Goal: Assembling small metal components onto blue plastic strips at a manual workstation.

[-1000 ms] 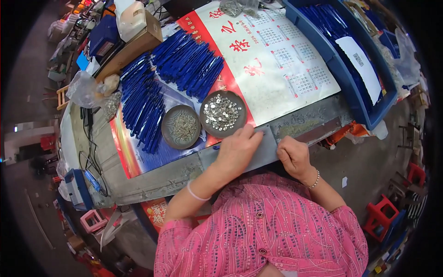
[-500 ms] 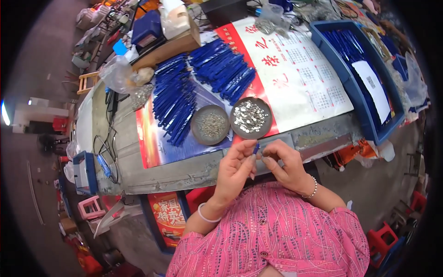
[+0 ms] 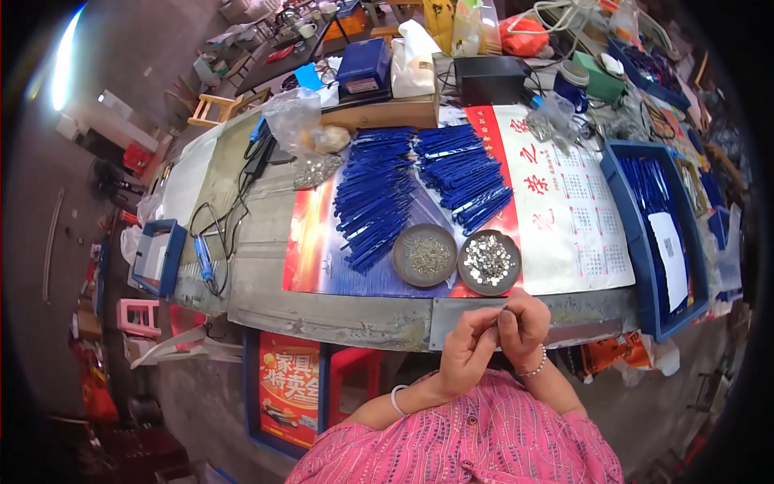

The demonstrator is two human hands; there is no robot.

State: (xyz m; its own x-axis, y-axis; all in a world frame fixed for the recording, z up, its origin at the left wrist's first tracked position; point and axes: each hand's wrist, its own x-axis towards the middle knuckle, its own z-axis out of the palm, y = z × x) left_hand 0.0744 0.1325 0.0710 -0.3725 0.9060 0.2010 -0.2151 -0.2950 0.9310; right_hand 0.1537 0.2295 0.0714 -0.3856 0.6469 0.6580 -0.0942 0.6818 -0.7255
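My left hand and my right hand meet in front of the near table edge. Their fingertips are pinched together, and whatever lies between them is hidden now. Just beyond the fingers stand two round grey bowls. The left bowl holds a heap of tiny metal bits; in the right bowl are shiny silvery small discs. Behind the bowls, two fanned piles of slim dark-blue strips, the left pile and the right pile, rest on a printed calendar sheet.
A blue crate with more blue strips and a white paper stands at the right. Farther back are a dark box and a blue box. A blue-handled tool with a cable lies at the left, beside a small blue bin.
The view has shifted, so the table sits lower and farther right. My hands have come together; the small dark-blue piece seen at my left fingertips is now hidden.
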